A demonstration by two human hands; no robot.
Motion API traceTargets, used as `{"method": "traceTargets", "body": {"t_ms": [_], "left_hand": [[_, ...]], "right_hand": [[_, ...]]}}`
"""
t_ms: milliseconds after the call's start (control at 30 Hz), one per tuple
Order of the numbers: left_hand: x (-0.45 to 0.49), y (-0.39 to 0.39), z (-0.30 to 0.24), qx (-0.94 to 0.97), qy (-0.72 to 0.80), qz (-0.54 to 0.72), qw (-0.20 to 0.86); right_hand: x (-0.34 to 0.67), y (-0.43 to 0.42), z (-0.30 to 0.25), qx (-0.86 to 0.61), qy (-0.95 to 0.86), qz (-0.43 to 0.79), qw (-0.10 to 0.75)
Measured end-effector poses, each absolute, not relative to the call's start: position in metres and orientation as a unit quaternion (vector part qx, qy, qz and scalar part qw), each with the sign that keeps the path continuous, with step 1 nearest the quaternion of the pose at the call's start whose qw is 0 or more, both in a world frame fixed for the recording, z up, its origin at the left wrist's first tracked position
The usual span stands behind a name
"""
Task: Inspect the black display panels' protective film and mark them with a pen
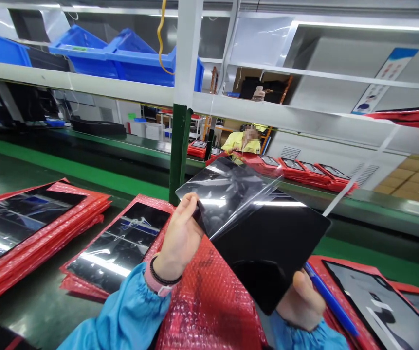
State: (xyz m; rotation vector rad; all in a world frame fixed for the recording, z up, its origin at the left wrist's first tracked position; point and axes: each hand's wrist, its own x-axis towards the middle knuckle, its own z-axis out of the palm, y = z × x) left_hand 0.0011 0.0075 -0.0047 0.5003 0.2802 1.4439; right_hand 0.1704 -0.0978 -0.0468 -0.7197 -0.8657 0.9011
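Observation:
My right hand (302, 301) grips the lower right edge of a glossy black screen panel (267, 243), which is tilted in the air. Between the fingertips of my left hand (183, 233) is the corner of a clear protective film (231, 194). The film is lifted and folded back over the panel's upper left part, while the lower right part shows bare. Under the panel lies red bubble wrap (209, 301). A blue pen (331, 299) slants beside my right hand; whether the fingers touch it, I cannot tell.
On the left, screens lie on stacked red bubble-wrap bags (81, 228), with another screen (121, 243) nearer. More wrapped screens (377, 301) are at right. A green post (180, 150) and shelf with blue bins (136, 61) stand ahead. Beyond is a person in yellow (233, 141).

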Motion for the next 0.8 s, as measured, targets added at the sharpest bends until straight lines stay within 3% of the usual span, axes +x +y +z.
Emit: {"method": "traceTargets", "body": {"t_ms": [167, 433, 800], "left_hand": [[-0.003, 0.006, -0.009, 0.218, 0.117, 0.733, 0.634], [-0.004, -0.018, -0.008, 0.295, 0.075, 0.786, 0.539], [0.014, -0.050, -0.022, 0.329, 0.127, 0.820, 0.451]], "right_hand": [[0.153, -0.089, -0.030, -0.338, -0.341, 0.412, 0.774], [0.136, -0.099, -0.021, -0.410, -0.500, 0.323, 0.691], [0.145, -0.090, -0.035, -0.529, -0.507, 0.222, 0.643]]}}
